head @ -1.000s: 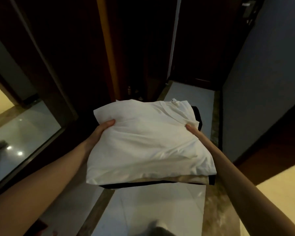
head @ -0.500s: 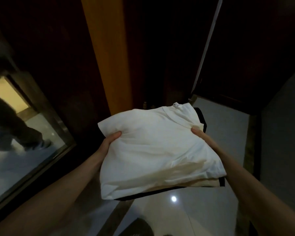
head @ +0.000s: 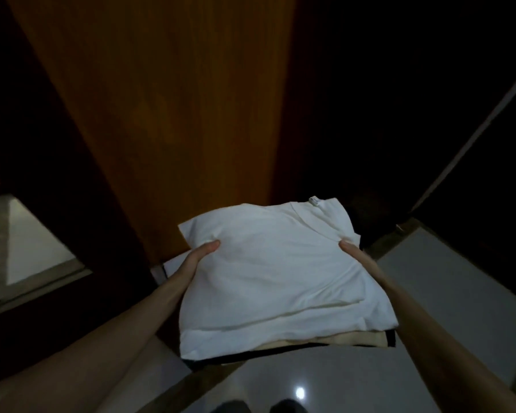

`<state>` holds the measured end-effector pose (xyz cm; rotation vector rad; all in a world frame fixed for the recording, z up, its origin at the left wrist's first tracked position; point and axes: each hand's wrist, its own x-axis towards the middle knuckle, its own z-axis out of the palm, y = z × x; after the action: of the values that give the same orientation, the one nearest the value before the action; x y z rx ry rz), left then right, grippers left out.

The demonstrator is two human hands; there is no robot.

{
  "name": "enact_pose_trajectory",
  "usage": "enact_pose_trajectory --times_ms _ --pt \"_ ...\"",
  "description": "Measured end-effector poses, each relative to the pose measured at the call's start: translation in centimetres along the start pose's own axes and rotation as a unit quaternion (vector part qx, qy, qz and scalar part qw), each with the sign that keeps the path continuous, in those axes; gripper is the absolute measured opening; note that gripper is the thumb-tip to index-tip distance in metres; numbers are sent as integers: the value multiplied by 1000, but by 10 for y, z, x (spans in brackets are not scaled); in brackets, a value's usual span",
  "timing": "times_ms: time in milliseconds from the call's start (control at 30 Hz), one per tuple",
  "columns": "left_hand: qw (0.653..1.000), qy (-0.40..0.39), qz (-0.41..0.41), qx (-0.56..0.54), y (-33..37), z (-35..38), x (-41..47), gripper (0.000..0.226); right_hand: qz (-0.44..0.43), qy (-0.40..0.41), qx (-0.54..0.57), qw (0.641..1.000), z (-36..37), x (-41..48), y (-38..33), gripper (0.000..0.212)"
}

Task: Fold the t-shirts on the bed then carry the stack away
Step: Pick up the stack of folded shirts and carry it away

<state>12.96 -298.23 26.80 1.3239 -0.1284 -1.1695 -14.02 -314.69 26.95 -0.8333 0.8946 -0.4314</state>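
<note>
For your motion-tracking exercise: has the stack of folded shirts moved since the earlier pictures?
Yes. The stack, held by both hands, has come closer to the orange-brown wooden panel, which now fills far more of the view.

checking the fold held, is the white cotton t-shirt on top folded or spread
Folded: the white cotton t-shirt is a compact rectangle atop the stack, collar showing.

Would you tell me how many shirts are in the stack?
3 show: white shirt on top, cream shirt beneath, black shirt at the bottom. More may be hidden.

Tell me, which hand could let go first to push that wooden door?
Probably the left hand: the wooden door stands ahead on its side. The right hand is farther over, and would then need a steady grip on the stack of shirts.
</note>
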Motion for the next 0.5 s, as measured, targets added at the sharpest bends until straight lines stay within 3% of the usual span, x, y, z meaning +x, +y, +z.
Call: enact_pose_trajectory --times_ms 100,200,300,500 --pt "998 61 13 -11 0 3 32 12 23 -5 -40 999 -16 69 -17 70" --pt "991 128 38 -18 0 -12 67 37 15 -28 -101 994 -14 135 -25 100" --pt "983 168 60 -30 -8 -37 103 66 42 -72 -120 989 1 196 -16 99" --pt "971 217 71 -72 -49 -87 192 42 32 -136 -138 981 29 337 42 99"
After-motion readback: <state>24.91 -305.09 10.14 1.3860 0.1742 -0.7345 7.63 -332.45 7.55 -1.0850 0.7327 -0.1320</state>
